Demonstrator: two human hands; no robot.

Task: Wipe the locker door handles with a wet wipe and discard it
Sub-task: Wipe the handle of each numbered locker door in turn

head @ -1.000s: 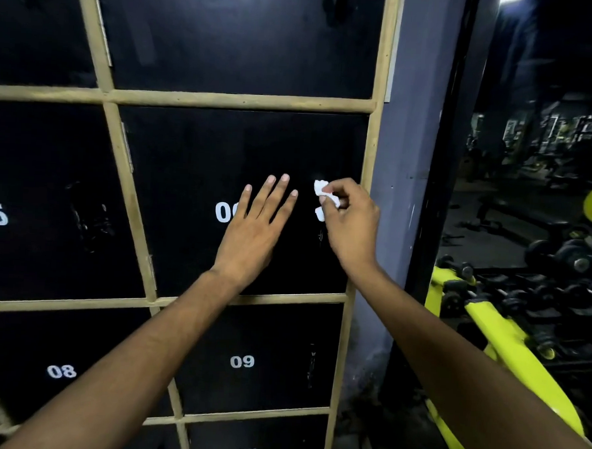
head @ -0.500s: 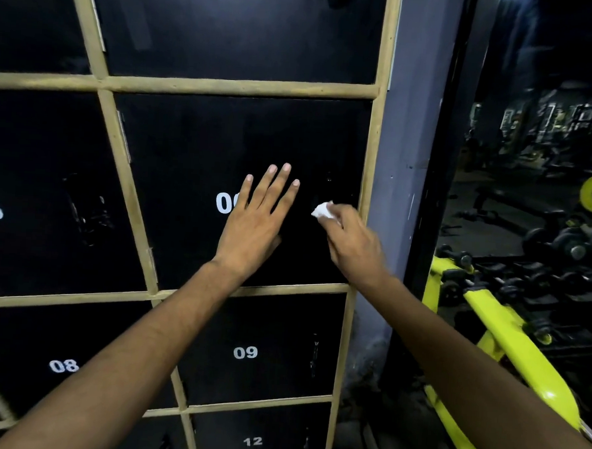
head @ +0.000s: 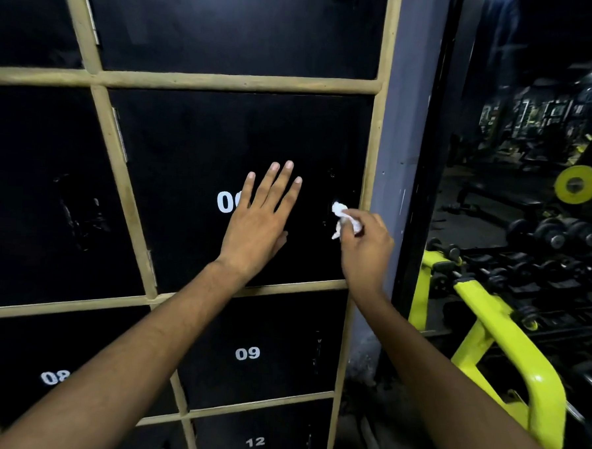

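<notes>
- Head view: the left hand [head: 258, 222] lies flat on the black door [head: 196, 143], fingers spread and pointing up, slightly rightward, palm covering part of the white number.
- The left forearm rises from the lower left.
- The right hand [head: 367, 248] is bunched, fingertips pinching a crumpled white wipe [head: 343, 217]; its forearm comes up from the lower right.
- The wipe touches the door's right edge at the dark handle [head: 329, 205], just beside the wooden frame [head: 370, 180].
- The wipe's wad runs roughly vertical, tip up and left.
- The handle appears to run vertically, though it is too dark to be sure.
</notes>
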